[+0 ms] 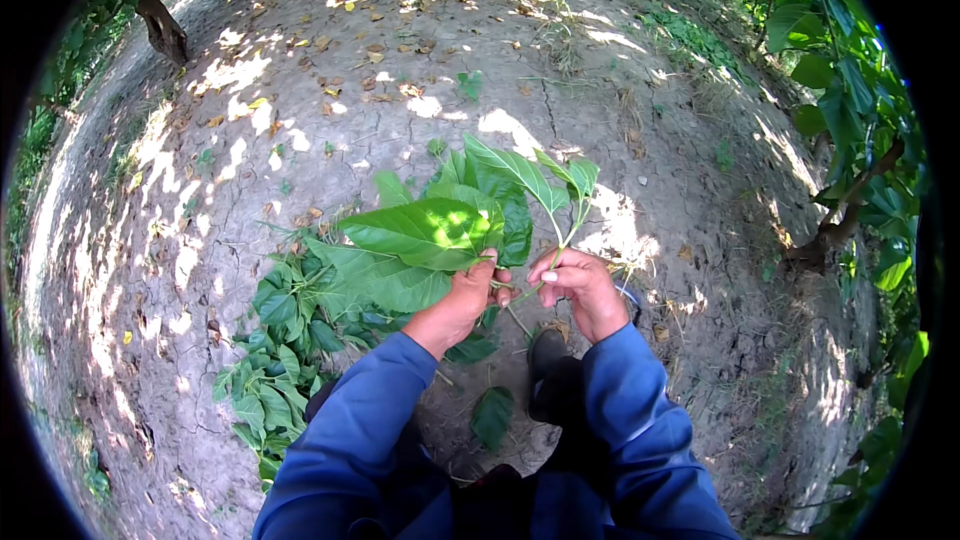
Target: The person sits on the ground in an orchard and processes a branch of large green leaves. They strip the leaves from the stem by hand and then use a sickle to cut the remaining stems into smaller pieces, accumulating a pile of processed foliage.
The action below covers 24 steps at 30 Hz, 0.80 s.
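Note:
My left hand is closed around the stalks of several large green leaves, which fan out up and to the left. Just to its right, my right hand pinches a thin green shoot between thumb and fingers. Small leaves stand at the shoot's tip, and its lower stem runs towards my left hand. Beneath and left of the hands, a heap of cut leafy branches lies on the ground. One loose dark green leaf lies between my feet.
My shoe stands on cracked dry soil strewn with yellow and brown leaves. A tree trunk rises at the upper left. Another trunk with leafy branches stands at the right. Part of a curved blue object shows behind my right wrist.

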Tool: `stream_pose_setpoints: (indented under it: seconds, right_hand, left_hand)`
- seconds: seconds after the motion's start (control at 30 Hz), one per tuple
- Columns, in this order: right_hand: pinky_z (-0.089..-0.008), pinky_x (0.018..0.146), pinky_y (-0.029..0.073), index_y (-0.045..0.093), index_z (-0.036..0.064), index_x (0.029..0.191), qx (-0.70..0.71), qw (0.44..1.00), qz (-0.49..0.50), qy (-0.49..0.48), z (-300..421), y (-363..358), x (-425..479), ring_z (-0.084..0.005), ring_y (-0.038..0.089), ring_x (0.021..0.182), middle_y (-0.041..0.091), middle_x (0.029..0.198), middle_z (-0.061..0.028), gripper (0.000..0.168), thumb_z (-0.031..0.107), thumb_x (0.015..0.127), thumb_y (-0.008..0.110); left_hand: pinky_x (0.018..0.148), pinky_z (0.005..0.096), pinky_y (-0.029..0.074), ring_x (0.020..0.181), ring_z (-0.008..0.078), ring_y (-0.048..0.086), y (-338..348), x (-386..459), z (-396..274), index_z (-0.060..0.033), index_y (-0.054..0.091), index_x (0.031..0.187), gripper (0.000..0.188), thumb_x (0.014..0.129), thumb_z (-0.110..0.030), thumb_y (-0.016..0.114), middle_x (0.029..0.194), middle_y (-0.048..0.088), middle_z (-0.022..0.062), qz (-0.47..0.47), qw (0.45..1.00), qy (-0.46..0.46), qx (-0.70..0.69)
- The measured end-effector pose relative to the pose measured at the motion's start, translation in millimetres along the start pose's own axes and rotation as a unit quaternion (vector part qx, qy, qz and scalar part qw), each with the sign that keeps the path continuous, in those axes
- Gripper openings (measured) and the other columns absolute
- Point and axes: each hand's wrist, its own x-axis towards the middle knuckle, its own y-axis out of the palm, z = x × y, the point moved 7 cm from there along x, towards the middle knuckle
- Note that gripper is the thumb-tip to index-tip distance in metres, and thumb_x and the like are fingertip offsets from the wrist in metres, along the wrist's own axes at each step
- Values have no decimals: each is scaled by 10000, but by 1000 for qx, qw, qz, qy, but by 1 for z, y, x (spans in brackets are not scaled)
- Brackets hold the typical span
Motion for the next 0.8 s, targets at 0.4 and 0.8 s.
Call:
stream_pose_setpoints:
  seconds: [0.4,0.8]
  right_hand:
    - [-282,476,482,560,0,775,179,963,-116,-164,29,-50,-18,-99,423,413,576,686,-77,73,64,760,592]
    - [-246,435,432,555,11,789,156,927,-257,-225,52,-143,-52,-71,369,398,473,574,1,118,120,784,599]
  left_hand:
    - [608,310,463,692,134,513,-103,37,23,-79,533,1045,309,957,-362,448,800,538,37,-119,968,-4,222]
    - [778,411,462,950,370,578,-153,37,-12,-30,583,1029,314,747,-156,642,982,621,205,-96,733,164,653]
